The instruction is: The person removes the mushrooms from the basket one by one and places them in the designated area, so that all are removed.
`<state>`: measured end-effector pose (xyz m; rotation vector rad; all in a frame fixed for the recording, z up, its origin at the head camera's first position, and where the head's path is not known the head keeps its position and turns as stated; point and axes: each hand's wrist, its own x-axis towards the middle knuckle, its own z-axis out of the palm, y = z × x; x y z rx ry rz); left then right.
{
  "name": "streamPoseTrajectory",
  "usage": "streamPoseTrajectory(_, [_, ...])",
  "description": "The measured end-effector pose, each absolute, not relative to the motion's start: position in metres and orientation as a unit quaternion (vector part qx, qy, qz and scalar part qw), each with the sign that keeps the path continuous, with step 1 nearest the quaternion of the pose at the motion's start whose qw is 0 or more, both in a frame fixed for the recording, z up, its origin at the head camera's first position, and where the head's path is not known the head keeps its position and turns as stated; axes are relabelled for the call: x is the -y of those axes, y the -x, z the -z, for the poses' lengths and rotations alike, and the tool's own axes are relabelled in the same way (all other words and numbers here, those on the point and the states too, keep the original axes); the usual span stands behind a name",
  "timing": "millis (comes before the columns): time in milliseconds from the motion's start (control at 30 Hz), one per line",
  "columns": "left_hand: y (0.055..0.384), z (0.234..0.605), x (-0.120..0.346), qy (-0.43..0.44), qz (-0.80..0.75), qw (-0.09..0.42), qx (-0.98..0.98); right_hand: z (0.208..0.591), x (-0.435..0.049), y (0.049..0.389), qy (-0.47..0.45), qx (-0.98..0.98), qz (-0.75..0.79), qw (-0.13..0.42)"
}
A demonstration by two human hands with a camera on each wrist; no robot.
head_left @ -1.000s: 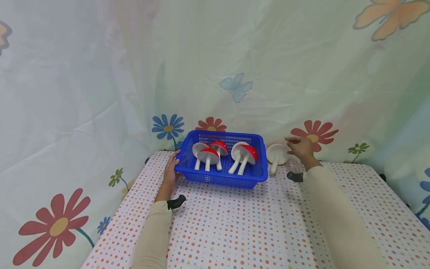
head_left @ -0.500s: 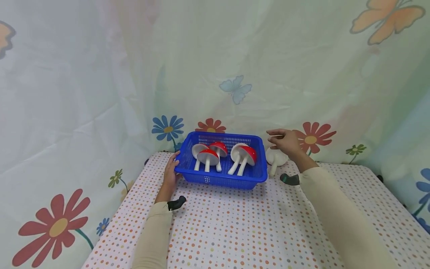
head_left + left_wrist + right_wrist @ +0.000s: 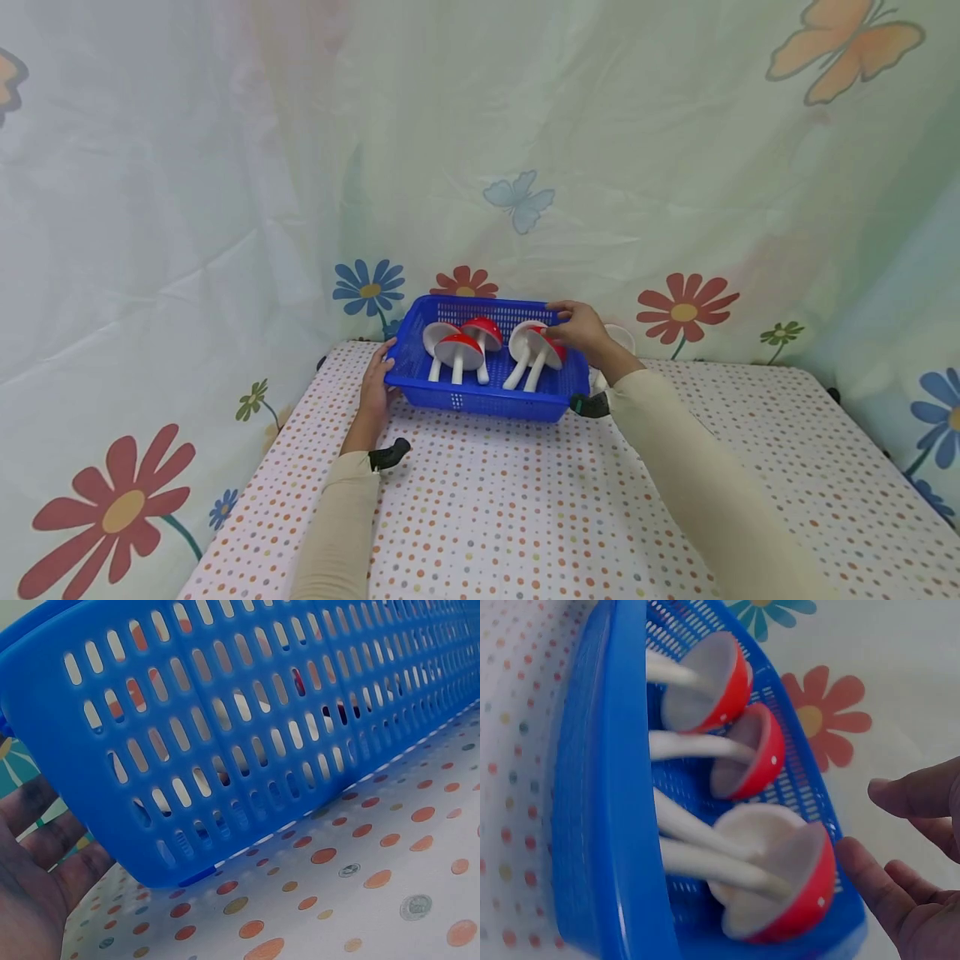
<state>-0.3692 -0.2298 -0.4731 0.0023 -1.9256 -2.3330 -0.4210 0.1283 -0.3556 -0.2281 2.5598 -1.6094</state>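
A blue plastic basket (image 3: 495, 406) stands at the table's far side in the head view. Several model mushrooms with red caps and white stems lie in it, three to the left, among them a front mushroom (image 3: 459, 352), and two to the right, one overlapping the other. My left hand (image 3: 373, 387) rests against the basket's left end, its fingers extended along the side wall (image 3: 135, 847). My right hand (image 3: 587, 331) is above the basket's right end, over the right pair; thumb and fingers (image 3: 870, 874) are apart, holding nothing. Another mushroom (image 3: 621, 335) lies outside, partly hidden behind my right hand.
A dotted cloth (image 3: 487, 508) covers the table. Directly behind the table hangs a pale backdrop (image 3: 637, 167) printed with flowers and butterflies. Dark wrist pieces (image 3: 389, 454) project from both sleeves.
My right hand has moved left, from beside the mushroom outside the basket to above the basket's right end. My left hand stays at the left end, and the mushrooms keep their places.
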Motion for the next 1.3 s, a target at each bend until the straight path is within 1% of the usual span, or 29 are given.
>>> streamPoseTrajectory(100, [0.371,0.478,0.23,-0.011,0.77,0.07,0.634,0.359,-0.114,0.426,0.066,-0.835,0.544,0.061])
streamPoseTrajectory(233, [0.384,0.492,0.232,-0.017,0.773,0.085,0.629,0.359,-0.094,0.429,0.078,-0.825,0.554,0.074])
streamPoseTrajectory(333, [0.384,0.49,0.231,-0.014,0.772,0.083,0.63,0.358,-0.078,0.429,0.085,-0.818,0.563,0.088])
streamPoseTrajectory(500, [0.383,0.489,0.23,-0.012,0.772,0.085,0.629,0.354,-0.05,0.428,0.092,-0.808,0.573,0.095])
streamPoseTrajectory(633, [0.385,0.489,0.225,-0.009,0.774,0.088,0.627,0.354,-0.036,0.428,0.094,-0.811,0.568,0.105])
streamPoseTrajectory(900, [0.386,0.488,0.211,-0.005,0.771,0.076,0.633,0.361,-0.033,0.432,0.085,-0.813,0.56,0.133])
streamPoseTrajectory(1167, [0.389,0.488,0.203,-0.005,0.767,0.082,0.637,0.369,-0.035,0.435,0.11,-0.824,0.538,0.139])
streamPoseTrajectory(1300, [0.389,0.487,0.201,-0.006,0.766,0.082,0.638,0.371,-0.035,0.434,0.104,-0.826,0.536,0.141])
